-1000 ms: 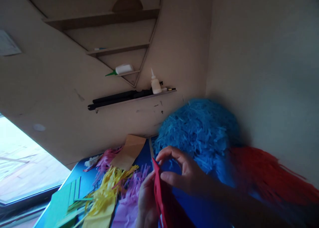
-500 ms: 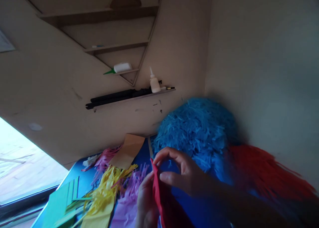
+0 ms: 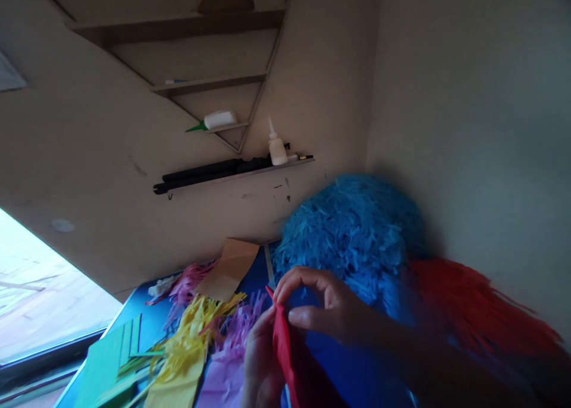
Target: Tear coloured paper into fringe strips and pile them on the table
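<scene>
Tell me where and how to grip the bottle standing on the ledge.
Probably around the wide body of the bottle, from the front: it stands nozzle up, with the wall behind and a black object to its left. The thin nozzle looks a poorer hold.

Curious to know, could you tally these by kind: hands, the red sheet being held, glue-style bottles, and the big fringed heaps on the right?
Hands: 2 (left hand, right hand)
Red sheet: 1
Bottles: 2 (lying bottle, upright bottle)
Fringed heaps: 2 (blue heap, red heap)
Total: 7
</scene>
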The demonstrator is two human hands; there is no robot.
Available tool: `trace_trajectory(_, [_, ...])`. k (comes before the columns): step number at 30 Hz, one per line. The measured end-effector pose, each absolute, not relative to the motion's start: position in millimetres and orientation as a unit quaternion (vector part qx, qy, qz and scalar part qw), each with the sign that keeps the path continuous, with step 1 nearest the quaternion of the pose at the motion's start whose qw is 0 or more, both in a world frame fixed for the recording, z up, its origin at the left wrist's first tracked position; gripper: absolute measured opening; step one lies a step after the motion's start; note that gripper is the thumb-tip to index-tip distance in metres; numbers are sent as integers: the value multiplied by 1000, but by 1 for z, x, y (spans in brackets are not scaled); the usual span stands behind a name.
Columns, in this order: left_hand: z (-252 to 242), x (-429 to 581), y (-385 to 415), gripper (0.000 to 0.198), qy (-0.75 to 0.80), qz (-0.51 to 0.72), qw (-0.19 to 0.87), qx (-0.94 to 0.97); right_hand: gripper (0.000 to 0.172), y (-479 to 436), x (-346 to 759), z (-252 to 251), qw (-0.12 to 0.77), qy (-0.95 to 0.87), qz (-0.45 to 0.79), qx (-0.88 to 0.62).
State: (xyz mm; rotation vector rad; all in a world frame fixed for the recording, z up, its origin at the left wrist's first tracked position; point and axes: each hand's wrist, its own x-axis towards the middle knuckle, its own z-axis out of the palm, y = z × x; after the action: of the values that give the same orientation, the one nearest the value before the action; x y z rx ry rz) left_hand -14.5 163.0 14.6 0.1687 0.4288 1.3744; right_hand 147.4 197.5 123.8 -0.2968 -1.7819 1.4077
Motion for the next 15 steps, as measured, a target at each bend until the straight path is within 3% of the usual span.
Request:
trace_trajectory(4, [15, -19, 163, 18, 223, 617, 755, 25, 15, 198, 149, 125, 404, -720, 550, -123])
trace_trajectory(15, [5, -30, 161, 17, 193, 605, 764, 114, 21, 201, 154, 132, 389, -772, 484, -141])
